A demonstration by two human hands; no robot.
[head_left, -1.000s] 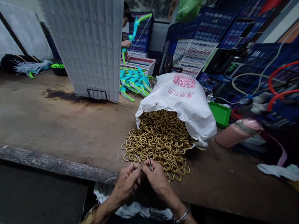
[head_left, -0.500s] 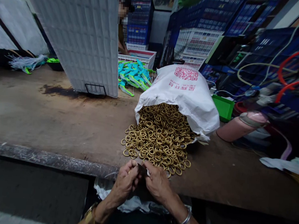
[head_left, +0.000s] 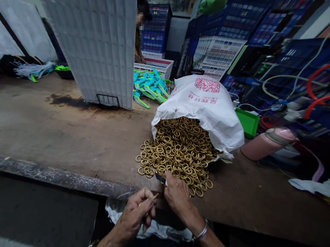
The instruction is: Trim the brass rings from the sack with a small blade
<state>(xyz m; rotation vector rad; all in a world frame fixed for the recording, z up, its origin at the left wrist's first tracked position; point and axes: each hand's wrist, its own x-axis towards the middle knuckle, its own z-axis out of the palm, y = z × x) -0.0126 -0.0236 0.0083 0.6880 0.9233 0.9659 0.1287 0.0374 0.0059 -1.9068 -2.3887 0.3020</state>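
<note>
My left hand [head_left: 138,209] is closed just past the table's front edge. Between its thumb and finger it pinches a gold-coloured ring [head_left: 155,196], seen nearly edge-on and partly covered by the fingers. To the right, my right hand [head_left: 178,195] wraps round a small knife whose dark blade [head_left: 160,178] points left; its handle is mostly hidden in the fist. The blade lies apart from the left hand, over the near side of a heap of gold rings [head_left: 176,155]. These rings spill from the mouth of a white woven sack [head_left: 203,103] lying on the table.
A tall pale ribbed panel [head_left: 96,49] stands left of centre. Behind it are turquoise and green plastic pieces [head_left: 149,84] and a person's arm [head_left: 138,55] at a white crate [head_left: 163,68]. A pink bottle [head_left: 267,143] and green tray [head_left: 246,122] stand right of the sack.
My hands were together at the blade; now they are apart. The right hand with the knife has shifted up toward the rings, while the left has dropped lower, its ring now showing.
</note>
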